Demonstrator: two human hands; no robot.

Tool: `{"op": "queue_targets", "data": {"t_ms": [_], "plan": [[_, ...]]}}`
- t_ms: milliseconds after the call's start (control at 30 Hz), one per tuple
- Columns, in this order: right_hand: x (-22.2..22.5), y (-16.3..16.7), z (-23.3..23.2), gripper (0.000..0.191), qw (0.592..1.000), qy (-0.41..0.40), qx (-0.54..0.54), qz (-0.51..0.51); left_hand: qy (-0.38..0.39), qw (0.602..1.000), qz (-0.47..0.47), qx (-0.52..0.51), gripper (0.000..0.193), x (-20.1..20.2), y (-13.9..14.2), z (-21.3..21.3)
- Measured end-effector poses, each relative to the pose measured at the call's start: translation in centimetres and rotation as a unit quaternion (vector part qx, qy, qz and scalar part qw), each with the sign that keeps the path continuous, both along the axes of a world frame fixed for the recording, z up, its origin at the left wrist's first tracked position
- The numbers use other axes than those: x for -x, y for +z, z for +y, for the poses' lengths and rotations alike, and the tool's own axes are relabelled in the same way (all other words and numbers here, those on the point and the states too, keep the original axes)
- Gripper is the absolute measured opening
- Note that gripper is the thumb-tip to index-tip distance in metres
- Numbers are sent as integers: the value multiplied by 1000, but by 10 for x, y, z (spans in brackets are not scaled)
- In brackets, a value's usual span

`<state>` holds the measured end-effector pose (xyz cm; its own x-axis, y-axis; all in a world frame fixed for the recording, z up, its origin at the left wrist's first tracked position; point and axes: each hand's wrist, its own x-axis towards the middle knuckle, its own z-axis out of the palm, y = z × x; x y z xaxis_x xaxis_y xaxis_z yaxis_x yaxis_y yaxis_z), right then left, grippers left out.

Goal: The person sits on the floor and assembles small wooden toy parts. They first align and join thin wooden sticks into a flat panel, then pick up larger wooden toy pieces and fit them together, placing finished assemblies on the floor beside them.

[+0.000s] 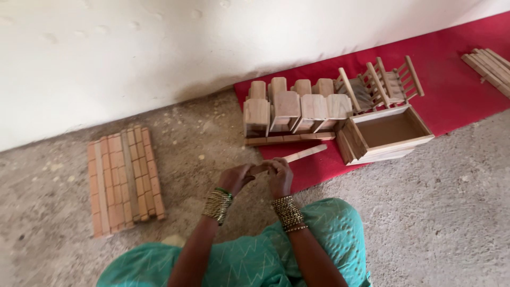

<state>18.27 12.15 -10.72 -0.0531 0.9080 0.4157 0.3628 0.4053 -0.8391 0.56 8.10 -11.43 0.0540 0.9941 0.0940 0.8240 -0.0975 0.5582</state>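
My left hand (236,177) and my right hand (280,177) meet in front of me, both closed on the near end of a thin wooden stick (304,154). The stick points away to the right, over the edge of a red cloth (457,64). Both wrists carry stacks of bangles. Just beyond the hands, a long wooden strip (289,139) lies in front of a row of small wooden blocks (295,109) standing on the cloth.
An open wooden box (385,133) sits right of the blocks, with small slatted wooden frames (382,84) behind it. A flat mat of short notched wooden strips (123,179) lies on the concrete floor at left. More sticks (491,68) lie far right. A white wall runs behind.
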Motion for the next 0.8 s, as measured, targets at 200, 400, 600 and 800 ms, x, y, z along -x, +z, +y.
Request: {"op": "queue_targets", "data": {"t_ms": [200, 400, 600, 800], "plan": [[2, 12, -7, 12, 998, 43, -52, -12, 108, 959, -233, -119, 38, 34, 48, -62], [8, 32, -36, 18, 973, 95, -169, -128, 91, 920, -344, -164, 30, 23, 49, -81], [7, 31, -50, 45, 943, 269, -181, -80, 74, 908, -354, -211, 30, -5, 47, -77], [1, 15, -25, 35, 903, 217, -173, -328, 267, 760, -482, -345, 29, 72, 63, -69]]}}
